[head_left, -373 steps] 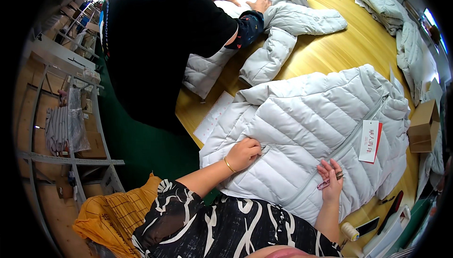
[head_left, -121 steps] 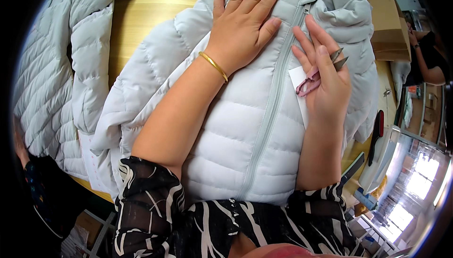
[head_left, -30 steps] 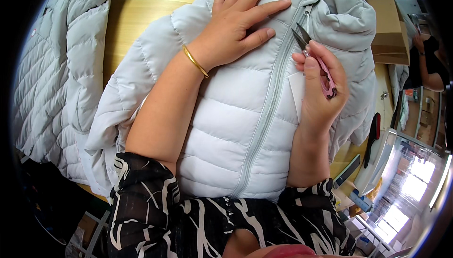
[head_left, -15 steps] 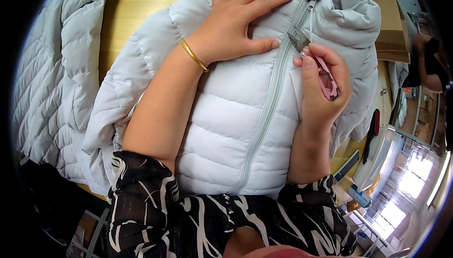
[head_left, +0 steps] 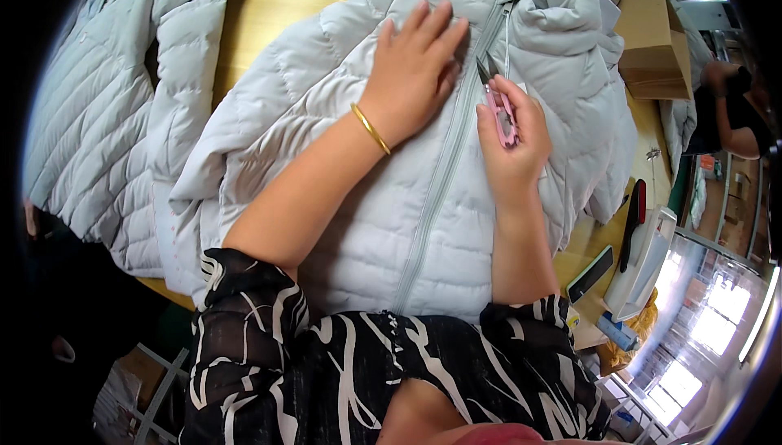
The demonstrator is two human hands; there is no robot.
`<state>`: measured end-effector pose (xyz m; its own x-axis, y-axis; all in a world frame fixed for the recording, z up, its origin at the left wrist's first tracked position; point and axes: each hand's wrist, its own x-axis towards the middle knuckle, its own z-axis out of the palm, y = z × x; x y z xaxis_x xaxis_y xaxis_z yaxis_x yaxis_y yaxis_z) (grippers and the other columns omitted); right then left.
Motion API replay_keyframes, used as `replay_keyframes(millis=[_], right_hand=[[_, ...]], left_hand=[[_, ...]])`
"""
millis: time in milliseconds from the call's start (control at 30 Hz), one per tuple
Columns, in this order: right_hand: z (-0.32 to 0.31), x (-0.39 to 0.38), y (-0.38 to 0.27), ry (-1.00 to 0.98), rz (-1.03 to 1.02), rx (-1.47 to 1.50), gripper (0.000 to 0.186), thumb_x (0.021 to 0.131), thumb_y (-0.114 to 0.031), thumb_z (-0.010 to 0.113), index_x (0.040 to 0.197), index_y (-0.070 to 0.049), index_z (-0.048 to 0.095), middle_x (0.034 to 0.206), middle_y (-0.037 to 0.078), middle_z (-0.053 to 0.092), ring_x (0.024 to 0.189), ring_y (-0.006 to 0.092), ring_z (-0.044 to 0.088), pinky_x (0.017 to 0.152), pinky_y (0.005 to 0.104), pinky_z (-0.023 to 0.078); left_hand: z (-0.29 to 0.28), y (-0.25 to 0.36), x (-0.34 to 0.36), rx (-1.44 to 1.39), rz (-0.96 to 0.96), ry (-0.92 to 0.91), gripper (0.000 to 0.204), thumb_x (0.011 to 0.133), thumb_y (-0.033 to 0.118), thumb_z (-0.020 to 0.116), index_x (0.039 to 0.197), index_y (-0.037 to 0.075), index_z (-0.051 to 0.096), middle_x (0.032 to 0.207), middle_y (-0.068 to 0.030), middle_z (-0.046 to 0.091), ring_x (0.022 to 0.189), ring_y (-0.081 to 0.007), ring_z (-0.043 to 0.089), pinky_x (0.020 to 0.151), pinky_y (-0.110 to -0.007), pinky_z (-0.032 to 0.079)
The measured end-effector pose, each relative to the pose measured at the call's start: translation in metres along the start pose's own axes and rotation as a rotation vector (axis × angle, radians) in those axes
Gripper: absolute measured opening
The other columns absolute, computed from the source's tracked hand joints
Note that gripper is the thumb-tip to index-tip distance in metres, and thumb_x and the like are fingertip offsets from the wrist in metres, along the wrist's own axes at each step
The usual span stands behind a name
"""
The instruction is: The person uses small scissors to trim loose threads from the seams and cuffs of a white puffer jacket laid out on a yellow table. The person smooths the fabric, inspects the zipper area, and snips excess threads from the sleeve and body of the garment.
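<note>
A pale grey quilted puffer jacket point(head_left: 375, 217) lies front up before me, its long zipper running diagonally up to the collar, where a puller and thin strip hang. My left hand point(head_left: 415, 70) rests spread on the upper front, left of the zipper. My right hand point(head_left: 513, 127) grips pink thread snips point(head_left: 503, 115), their dark blades pointing at the zipper tape just below the puller. A white tag is partly visible behind my right hand.
A second quilted jacket point(head_left: 106, 135) lies left on the wooden table point(head_left: 269, 13). At right are a cardboard box point(head_left: 652, 38), a dark brush point(head_left: 634, 221), a phone point(head_left: 589, 272), a white tray point(head_left: 661, 225) and another person point(head_left: 725, 123). A dark-clothed figure is at lower left.
My left hand has shifted down from the collar and its fingers sit closer together. My right hand and the snips have moved left along the zipper; earlier the snips lay loosely in my palm.
</note>
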<state>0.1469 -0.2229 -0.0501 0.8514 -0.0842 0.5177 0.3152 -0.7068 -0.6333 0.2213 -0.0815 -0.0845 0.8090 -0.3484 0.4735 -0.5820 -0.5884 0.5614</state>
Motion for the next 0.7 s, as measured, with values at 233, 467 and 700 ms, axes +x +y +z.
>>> replay_keyframes(millis=[233, 467, 700], right_hand=[[0.0, -0.003, -0.001, -0.025, -0.066, -0.009, 0.026, 0.072, -0.004, 0.065, 0.096, -0.001, 0.059, 0.08, 0.009, 0.06, 0.073, 0.0228, 0.055, 0.066, 0.0319, 0.044], [-0.003, -0.006, -0.004, -0.068, -0.074, -0.045, 0.021, 0.072, -0.004, 0.064, 0.092, -0.001, 0.06, 0.077, 0.008, 0.059, 0.071, 0.0226, 0.054, 0.066, 0.0323, 0.043], [-0.002, -0.011, -0.004, -0.096, -0.145, -0.105, 0.019, 0.071, -0.004, 0.064, 0.089, -0.002, 0.06, 0.074, 0.007, 0.058, 0.069, 0.0223, 0.052, 0.065, 0.0322, 0.042]], left_hand=[[0.011, -0.011, -0.034, 0.148, -0.104, -0.113, 0.045, 0.091, 0.036, 0.039, 0.134, 0.024, 0.036, 0.144, -0.0024, 0.026, 0.133, -0.0254, 0.019, 0.104, -0.055, 0.01], [0.014, -0.019, -0.038, 0.059, -0.107, -0.105, 0.045, 0.091, 0.032, 0.036, 0.136, 0.024, 0.033, 0.145, -0.004, 0.023, 0.135, -0.0262, 0.015, 0.104, -0.053, 0.008], [0.016, -0.023, -0.04, 0.041, -0.094, -0.09, 0.046, 0.091, 0.032, 0.035, 0.136, 0.024, 0.033, 0.145, -0.0044, 0.022, 0.134, -0.0262, 0.016, 0.105, -0.052, 0.009]])
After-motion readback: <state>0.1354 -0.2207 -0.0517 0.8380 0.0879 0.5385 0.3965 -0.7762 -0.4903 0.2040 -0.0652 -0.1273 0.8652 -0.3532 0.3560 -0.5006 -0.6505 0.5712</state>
